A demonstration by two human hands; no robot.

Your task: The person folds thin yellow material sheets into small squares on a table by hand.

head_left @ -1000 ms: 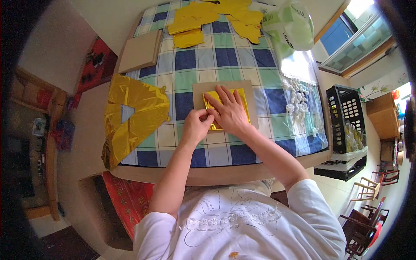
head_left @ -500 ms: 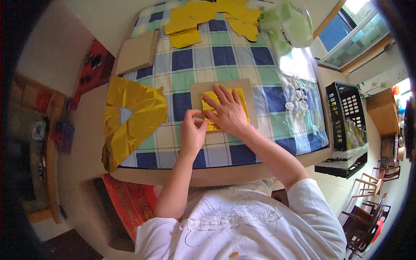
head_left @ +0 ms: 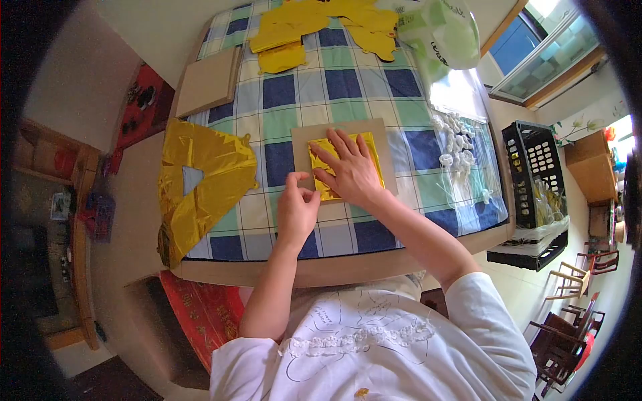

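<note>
A square of shiny gold foil (head_left: 372, 148) lies on a larger grey-brown cardboard sheet (head_left: 302, 144) in the middle of the checked cloth. My right hand (head_left: 351, 170) presses flat on the foil with its fingers spread, covering much of it. At the lower left edge of the foil and board is my left hand (head_left: 296, 208), its fingers curled and the thumb drawn in near the index finger. Whatever those fingertips pinch, if anything, is too small to make out.
A big gold foil piece (head_left: 207, 177) lies at the left, below a thick board (head_left: 209, 79). More gold foil (head_left: 287, 27) is spread at the far end. To the right are white tied bundles (head_left: 457, 144), a green-white plastic bag (head_left: 441, 33) and a black crate (head_left: 531, 167).
The view shifts very slightly. Both hands stay in practically the same place on the foil and board.
</note>
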